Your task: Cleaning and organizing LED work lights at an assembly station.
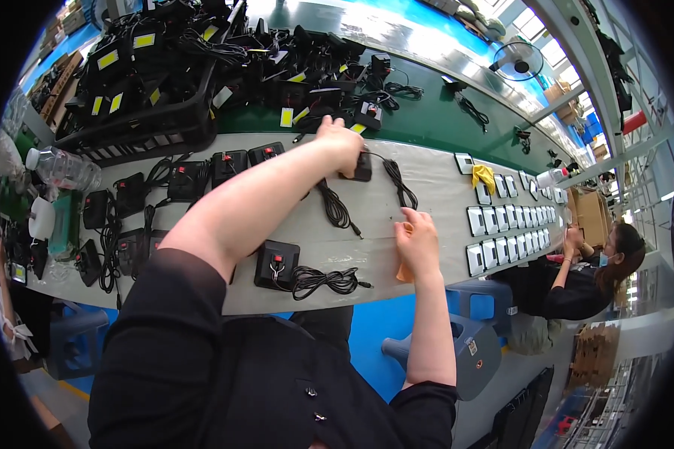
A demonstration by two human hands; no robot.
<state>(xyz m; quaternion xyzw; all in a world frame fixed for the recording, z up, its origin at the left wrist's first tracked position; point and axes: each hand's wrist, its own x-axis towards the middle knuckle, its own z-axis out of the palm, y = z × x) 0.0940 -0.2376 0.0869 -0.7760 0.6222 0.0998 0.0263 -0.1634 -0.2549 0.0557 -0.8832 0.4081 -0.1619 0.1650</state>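
My left hand (pixel 340 145) reaches across the table, its fingers apart and its lower side over the edge of a flat black device (pixel 362 168). The arm hides part of the row behind it. From that device a tied black cable (pixel 401 183) runs toward my right hand (pixel 418 243). The right fingers are curled in, with a small orange piece (pixel 404 274) showing below them; what they hold is hidden. Nearest me lies another square black device (pixel 277 264) with a red part on its back, beside its coiled cable (pixel 329 281).
Several similar devices (pixel 187 181) with cables lie at left. A black crate (pixel 138 135) and a heap of lamps (pixel 299 82) stand behind. White-faced panels (pixel 494 219) line the right side, with a yellow cloth (pixel 484 178). Another person (pixel 599 269) sits at far right.
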